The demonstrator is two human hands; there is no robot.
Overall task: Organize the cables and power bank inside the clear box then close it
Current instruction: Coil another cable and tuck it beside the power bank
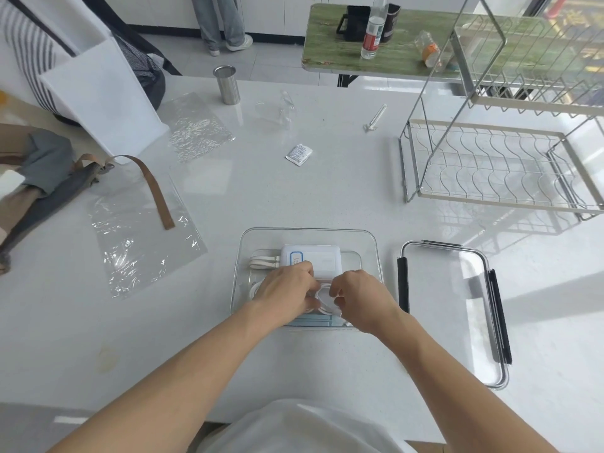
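Note:
The clear box (309,231) stands open on the white table in front of me. A white power bank (322,259) with a blue-framed label lies flat in its far half, and a short white cable (264,262) lies to the left of it. Both hands reach into the near half of the box. My left hand (287,287) and my right hand (358,295) pinch a coiled white cable (323,297) between their fingertips. The box's clear lid (454,308), with black clips along its sides, lies flat on the table just right of the box.
A wire dish rack (496,158) fills the right rear of the table. Clear plastic bags (140,230) and a brown strap (157,191) lie at the left. A steel cup (227,84), a small white sachet (299,154) and a person's legs (222,24) are farther back.

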